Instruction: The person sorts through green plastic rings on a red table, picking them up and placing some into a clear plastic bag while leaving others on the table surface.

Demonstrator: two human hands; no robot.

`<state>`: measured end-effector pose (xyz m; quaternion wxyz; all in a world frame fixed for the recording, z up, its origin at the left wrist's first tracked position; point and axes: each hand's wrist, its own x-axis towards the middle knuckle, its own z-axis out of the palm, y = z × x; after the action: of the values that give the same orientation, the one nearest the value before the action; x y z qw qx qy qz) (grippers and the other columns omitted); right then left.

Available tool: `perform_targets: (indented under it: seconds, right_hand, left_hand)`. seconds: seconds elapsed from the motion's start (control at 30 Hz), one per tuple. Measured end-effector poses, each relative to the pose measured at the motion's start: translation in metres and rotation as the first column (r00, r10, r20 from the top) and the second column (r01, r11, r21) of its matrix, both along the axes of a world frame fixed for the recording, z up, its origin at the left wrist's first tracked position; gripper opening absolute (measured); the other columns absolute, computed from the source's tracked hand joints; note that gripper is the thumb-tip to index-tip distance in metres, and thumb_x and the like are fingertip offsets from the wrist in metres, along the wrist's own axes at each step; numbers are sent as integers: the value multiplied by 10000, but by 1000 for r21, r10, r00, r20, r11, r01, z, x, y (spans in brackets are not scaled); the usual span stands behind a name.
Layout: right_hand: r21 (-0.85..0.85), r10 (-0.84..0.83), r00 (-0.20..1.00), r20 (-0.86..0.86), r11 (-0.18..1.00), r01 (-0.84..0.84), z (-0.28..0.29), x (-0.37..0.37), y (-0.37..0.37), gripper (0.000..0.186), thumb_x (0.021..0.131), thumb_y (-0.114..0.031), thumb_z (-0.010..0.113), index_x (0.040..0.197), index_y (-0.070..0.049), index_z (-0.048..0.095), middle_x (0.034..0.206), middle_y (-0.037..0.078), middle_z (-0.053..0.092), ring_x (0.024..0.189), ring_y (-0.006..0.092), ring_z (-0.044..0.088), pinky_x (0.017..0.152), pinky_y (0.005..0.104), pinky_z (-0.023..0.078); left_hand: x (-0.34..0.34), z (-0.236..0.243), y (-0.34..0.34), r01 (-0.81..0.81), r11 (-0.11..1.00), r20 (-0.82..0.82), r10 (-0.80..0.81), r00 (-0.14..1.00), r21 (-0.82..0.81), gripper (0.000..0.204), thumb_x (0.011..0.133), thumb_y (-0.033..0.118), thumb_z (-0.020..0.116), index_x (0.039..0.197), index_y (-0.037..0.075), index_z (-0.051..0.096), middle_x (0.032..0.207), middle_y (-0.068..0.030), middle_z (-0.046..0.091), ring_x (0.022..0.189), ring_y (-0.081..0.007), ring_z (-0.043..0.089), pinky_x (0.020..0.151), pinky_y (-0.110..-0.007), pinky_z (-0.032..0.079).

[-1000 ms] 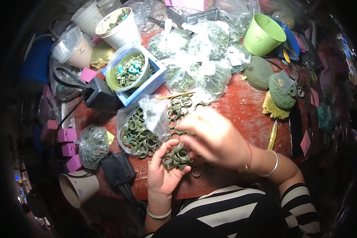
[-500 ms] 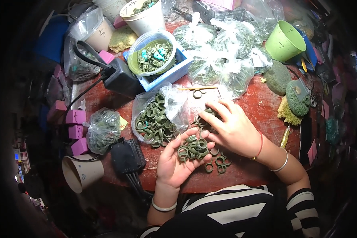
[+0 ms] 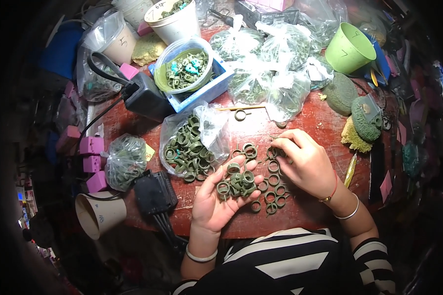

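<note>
My left hand (image 3: 209,209) is palm up and cupped around a heap of small dark green rings (image 3: 238,183), each with a short stem. To its right, my right hand (image 3: 305,160) points its bent fingers down at the tabletop, closed on a green ring (image 3: 272,153) partly hidden by the fingertips. Below and beside those fingers several loose green rings (image 3: 270,197) lie in a loose group on the red table. Two or so more rings (image 3: 249,151) sit just beyond my left fingertips. An open clear bag (image 3: 192,147) full of the same rings rests left of them.
A single ring (image 3: 239,115) lies near a thin wooden stick (image 3: 241,107). Behind are tied clear bags (image 3: 285,49), a blue tray (image 3: 202,96) with a tub of rings, and a green cup (image 3: 349,49). Black power boxes (image 3: 155,191) stand left; sponges (image 3: 357,135) lie right.
My right hand has drawn back to the right and its fingers have closed downward, uncovering more rings on the table. The left hand keeps its heap nearly still. The whole view shifts slightly left.
</note>
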<state>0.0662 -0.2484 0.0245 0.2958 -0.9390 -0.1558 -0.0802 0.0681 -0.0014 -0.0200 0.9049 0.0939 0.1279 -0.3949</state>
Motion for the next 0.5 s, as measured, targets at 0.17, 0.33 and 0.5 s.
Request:
perform_targets:
  seconds: [0.17, 0.33, 0.5]
  right_hand:
    - [-34, 16, 1000, 0, 999, -16, -4, -1, -2, 254, 815, -67, 725, 1059, -40, 661, 1057, 131, 624, 1017, 329, 632, 858, 407, 540]
    - [111, -50, 998, -31, 992, 53, -5, -5, -4, 200, 821, -75, 735, 1009, -42, 676, 1025, 139, 632, 988, 332, 641, 848, 401, 539]
    - [369, -57, 986, -154, 923, 111, -5, -4, -4, 128, 842, -53, 723, 966, -31, 702, 913, 133, 674, 858, 299, 669, 771, 357, 546]
  left_hand:
    - [-1, 2, -2, 3, 1000, 21, -3, 1000, 14, 517, 1084, 272, 341, 1515, -13, 333, 1497, -239, 455, 1307, -444, 532, 1022, -551, 528]
    - [1, 3, -4, 11, 999, 19, -12, 1000, 33, 507, 1088, 274, 337, 1511, -5, 341, 1490, -241, 460, 1324, -452, 513, 1038, -562, 514]
    - [-2, 10, -1, -21, 987, 27, 17, 999, 160, 482, 1071, 234, 362, 1485, -10, 382, 1479, -261, 467, 1316, -462, 518, 1047, -584, 501]
